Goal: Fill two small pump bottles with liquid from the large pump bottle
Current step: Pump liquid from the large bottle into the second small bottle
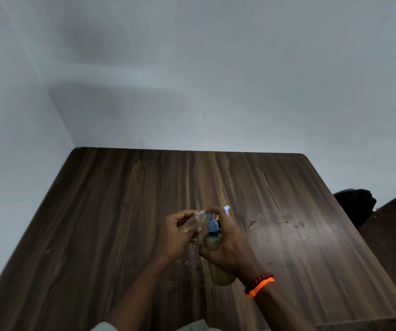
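The big bottle [218, 256] stood over the middle of the table [120, 211], its long axis leaning away from the person, base nearest them and blue pump head [212, 223] at the far, upper end. Murky yellow-green liquid showed through its wall. The nozzle pointed left, toward the mouth of the small bottle [192, 223]. Whether the base sat on the wood or was held just off it, I could not tell.

The small bottle was clear and lay tilted, its open neck up and to the right, touching or just beside the nozzle; its bottom pointed down to the left. A little yellowish liquid sat in its lower end.

The right hand [228, 247] was wrapped round the big bottle's shoulder, with a finger up on top of the pump head. The left hand [180, 232] was closed round the small bottle's body. The two hands were close together, nearly touching.

A red and an orange bracelet [260, 284] ringed the right wrist. Behind that hand a pale blue cap [226, 208] poked up. Wet patches and droplets [273, 223] marked the wood to the right and below the hands. A dark object [354, 206] sat past the table's right edge.
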### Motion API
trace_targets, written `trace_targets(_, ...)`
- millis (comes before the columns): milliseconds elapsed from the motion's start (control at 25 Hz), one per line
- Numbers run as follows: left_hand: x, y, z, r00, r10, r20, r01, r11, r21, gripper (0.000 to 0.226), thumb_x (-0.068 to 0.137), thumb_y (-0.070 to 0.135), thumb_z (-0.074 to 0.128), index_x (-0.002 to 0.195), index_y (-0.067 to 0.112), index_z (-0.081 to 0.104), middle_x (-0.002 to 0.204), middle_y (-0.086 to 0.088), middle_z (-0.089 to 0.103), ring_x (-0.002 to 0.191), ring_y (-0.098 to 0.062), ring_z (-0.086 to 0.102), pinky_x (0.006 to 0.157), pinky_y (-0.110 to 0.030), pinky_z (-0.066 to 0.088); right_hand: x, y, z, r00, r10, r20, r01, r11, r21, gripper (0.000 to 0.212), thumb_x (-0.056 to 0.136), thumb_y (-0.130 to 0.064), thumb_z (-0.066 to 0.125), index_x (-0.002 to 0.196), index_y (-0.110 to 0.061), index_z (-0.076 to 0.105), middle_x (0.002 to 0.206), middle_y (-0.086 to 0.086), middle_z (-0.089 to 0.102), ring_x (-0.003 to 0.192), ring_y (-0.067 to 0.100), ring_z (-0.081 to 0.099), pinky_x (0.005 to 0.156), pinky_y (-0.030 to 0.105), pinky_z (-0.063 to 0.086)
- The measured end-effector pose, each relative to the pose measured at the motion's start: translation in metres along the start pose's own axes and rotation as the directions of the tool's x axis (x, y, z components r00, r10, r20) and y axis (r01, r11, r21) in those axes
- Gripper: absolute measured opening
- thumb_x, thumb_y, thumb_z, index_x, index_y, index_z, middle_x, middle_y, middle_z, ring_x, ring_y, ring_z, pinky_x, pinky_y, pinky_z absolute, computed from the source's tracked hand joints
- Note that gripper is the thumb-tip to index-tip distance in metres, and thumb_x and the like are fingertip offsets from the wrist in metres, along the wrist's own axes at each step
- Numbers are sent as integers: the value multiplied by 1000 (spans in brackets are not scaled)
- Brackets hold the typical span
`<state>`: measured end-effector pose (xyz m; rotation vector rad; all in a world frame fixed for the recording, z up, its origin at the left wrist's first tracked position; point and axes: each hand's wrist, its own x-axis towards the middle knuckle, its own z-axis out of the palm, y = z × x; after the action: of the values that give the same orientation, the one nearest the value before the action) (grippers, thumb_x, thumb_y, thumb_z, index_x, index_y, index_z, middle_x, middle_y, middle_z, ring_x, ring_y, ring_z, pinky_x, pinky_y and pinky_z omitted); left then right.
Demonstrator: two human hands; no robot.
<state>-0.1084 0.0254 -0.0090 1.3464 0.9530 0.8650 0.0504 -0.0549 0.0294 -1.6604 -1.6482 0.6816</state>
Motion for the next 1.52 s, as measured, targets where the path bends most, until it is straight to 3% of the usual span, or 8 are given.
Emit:
trace_targets(240, 1, 1, -2, 1000, 21, 0, -21, 1000, -2, 21, 93, 18, 77, 108, 33, 76, 105, 12, 78, 97, -16, 77, 68, -40, 68, 1, 2, -1, 999, -7, 45, 6, 1000, 16, 89, 78, -29, 84, 149, -34, 30, 119, -27, 53, 106, -4, 63, 87, 9, 53)
trace_targets(440, 0, -2, -2, 999, 13, 34, -14, 999, 51, 26, 91, 15, 79, 109, 33, 76, 105, 10, 79, 97, -15, 77, 70, -41, 69, -2, 5, -1, 1000, 9, 13, -9, 1000, -3, 78, 77, -35, 87, 134, -42, 35, 113, -23, 58, 102, -6, 63, 80, 8, 53)
trace_targets(640, -1, 0, -2, 999, 19, 31, -19, 1000, 0, 24, 92, 15, 78, 109, 32, 76, 105, 13, 78, 99, -13, 77, 69, -39, 69, -4, 6, -1, 999, 18, 36, -16, 999, -50, 92, 78, -35, 85, 148, -39, 27, 122, -16, 57, 99, -1, 65, 80, 6, 53)
trace_targets(840, -2, -7, -1, 999, -7, 37, 6, 999, 40, 24, 90, 17, 81, 110, 30, 78, 105, 4, 79, 97, -19, 78, 71, -43, 69, -7, 6, -1, 1000, 28, -8, -28, 997, -68, 75, 76, -33, 85, 132, -41, 36, 103, -23, 59, 99, -6, 63, 72, 10, 54)
trace_targets(1040, -3, -2, -2, 1000, 15, 26, -16, 1000, 7, 23, 92, 16, 78, 110, 31, 76, 105, 10, 79, 97, -14, 78, 68, -37, 68, -8, 6, 1, 1000, 11, 15, -10, 998, -59, 90, 78, -35, 86, 148, -37, 31, 114, -23, 56, 98, -9, 62, 78, 5, 51)
trace_targets(1240, -6, -5, 0, 999, 0, 43, -1, 1000, 15, 24, 90, 13, 80, 106, 31, 77, 103, 6, 79, 95, -18, 78, 70, -40, 68, -10, 7, 2, 1000, 25, -16, -26, 998, -60, 73, 77, -35, 86, 132, -39, 38, 103, -21, 58, 97, -9, 63, 73, 6, 53)
trace_targets(1400, -5, -6, -2, 1000, 2, 21, -2, 1000, 0, 22, 92, 19, 79, 113, 25, 77, 105, 7, 79, 97, -19, 79, 69, -40, 68, -10, 7, 2, 1000, 21, 22, -19, 997, -69, 88, 78, -36, 85, 147, -38, 30, 109, -29, 54, 94, -6, 64, 75, 5, 53)
trace_targets(1520, -5, -6, -3, 1000, -9, 29, 8, 1000, 24, 25, 89, 14, 81, 110, 28, 77, 105, 6, 79, 97, -18, 78, 71, -43, 69, -12, 9, 4, 1000, 16, 13, -15, 998, -66, 84, 78, -38, 85, 142, -40, 32, 115, -20, 59, 93, -2, 66, 75, 9, 55)
